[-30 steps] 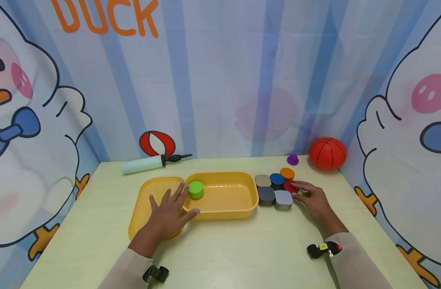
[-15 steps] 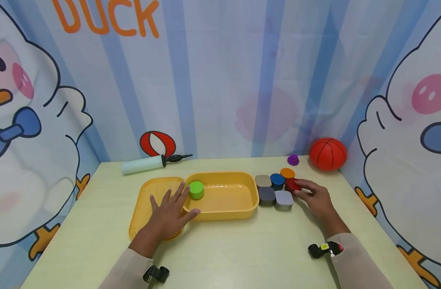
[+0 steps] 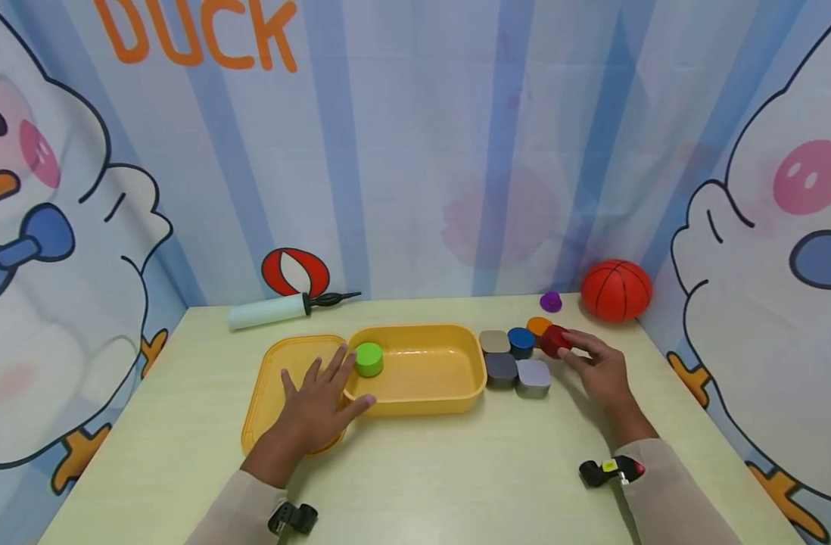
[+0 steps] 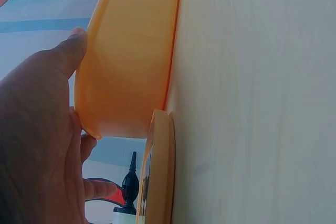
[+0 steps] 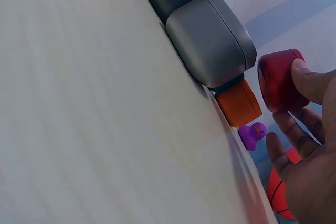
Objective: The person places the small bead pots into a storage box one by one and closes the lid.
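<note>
My right hand pinches a small red lidded container between thumb and fingers. In the right wrist view the red container is tilted and held up off the table. Beside it stand small lidded containers: orange, blue, beige, dark grey and light grey. With fingers spread, my left hand rests at the left rim of a yellow plastic box. A green round container sits inside that box, at its left end.
Left of the box lies its yellow lid, partly under the left hand. Along the back are a pale hand pump, a purple toy duck and a red basketball. A striped curtain hangs behind the table.
The right hand has drawn the red container up and slightly right, away from the blue and light grey ones, and tilted it. The left hand stays where it was.
</note>
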`<state>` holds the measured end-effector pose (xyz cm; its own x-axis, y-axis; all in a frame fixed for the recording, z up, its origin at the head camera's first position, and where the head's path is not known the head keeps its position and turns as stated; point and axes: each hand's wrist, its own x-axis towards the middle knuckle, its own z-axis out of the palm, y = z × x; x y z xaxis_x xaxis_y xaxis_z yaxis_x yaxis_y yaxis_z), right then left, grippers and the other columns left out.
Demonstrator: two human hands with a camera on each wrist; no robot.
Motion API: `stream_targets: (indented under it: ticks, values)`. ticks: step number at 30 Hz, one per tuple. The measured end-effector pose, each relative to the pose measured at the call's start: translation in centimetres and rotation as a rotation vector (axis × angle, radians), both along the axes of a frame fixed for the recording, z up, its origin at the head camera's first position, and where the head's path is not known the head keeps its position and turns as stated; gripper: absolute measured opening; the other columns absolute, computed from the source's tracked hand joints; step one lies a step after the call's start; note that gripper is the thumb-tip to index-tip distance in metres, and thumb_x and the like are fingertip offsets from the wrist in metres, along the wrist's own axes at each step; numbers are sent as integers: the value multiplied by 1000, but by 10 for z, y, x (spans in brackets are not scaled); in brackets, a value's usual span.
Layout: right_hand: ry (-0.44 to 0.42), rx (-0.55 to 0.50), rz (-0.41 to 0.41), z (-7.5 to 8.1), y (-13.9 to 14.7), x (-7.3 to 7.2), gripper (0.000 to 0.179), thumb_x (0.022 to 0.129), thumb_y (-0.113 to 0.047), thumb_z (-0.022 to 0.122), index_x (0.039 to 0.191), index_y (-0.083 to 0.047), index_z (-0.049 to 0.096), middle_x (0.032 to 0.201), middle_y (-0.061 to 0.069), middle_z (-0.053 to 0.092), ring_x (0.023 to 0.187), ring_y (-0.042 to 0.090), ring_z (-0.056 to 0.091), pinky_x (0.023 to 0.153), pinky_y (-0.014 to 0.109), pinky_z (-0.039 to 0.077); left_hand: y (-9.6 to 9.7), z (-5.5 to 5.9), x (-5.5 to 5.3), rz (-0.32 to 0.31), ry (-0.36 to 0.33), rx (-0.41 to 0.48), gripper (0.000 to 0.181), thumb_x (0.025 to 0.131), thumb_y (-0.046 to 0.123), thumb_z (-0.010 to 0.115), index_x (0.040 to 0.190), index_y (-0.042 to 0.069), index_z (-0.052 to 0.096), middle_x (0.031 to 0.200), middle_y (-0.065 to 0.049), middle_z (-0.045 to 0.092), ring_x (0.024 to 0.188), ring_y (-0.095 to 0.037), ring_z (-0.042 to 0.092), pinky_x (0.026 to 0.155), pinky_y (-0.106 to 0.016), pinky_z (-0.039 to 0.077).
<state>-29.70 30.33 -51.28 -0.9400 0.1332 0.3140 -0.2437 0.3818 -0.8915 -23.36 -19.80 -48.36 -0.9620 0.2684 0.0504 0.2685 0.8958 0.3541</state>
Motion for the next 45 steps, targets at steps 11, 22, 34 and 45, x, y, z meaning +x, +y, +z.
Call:
stream_targets:
  ticks: [11, 22, 34, 45]
  values:
    - [156, -68, -9, 11, -10, -1, 37, 100, -6, 79, 137, 1, 75, 135, 10, 74, 110, -6, 67, 88, 8, 58, 0, 1, 1, -1, -9, 3, 93, 106, 74, 48, 177, 23, 18, 187, -2, 8, 167, -56, 17, 118, -92, -12]
    - [219, -60, 73, 32, -30, -5, 37, 99, -5, 81, 134, 5, 75, 133, 9, 77, 110, -5, 69, 90, 9, 58, -1, -1, -5, -2, 9, -11, 94, 105, 77, 46, 178, 24, 16, 187, -2, 8, 167, -56, 18, 118, -93, -11]
    - [268, -7, 203, 42, -73, -4, 32, 94, 4, 82, 126, 7, 79, 132, 32, 72, 108, -11, 69, 90, 11, 59, -2, -3, -4, -1, 5, -8, 95, 105, 78, 45, 178, 25, 16, 187, -1, 8, 167, -56, 17, 118, -92, -12]
    - [269, -2, 306, 49, -105, -2, 30, 93, 5, 82, 123, 7, 80, 131, 30, 74, 113, -8, 67, 92, 14, 60, -2, -4, -2, -6, -3, 5, 94, 106, 76, 47, 178, 24, 16, 187, -1, 8, 167, -55, 17, 118, -92, -12]
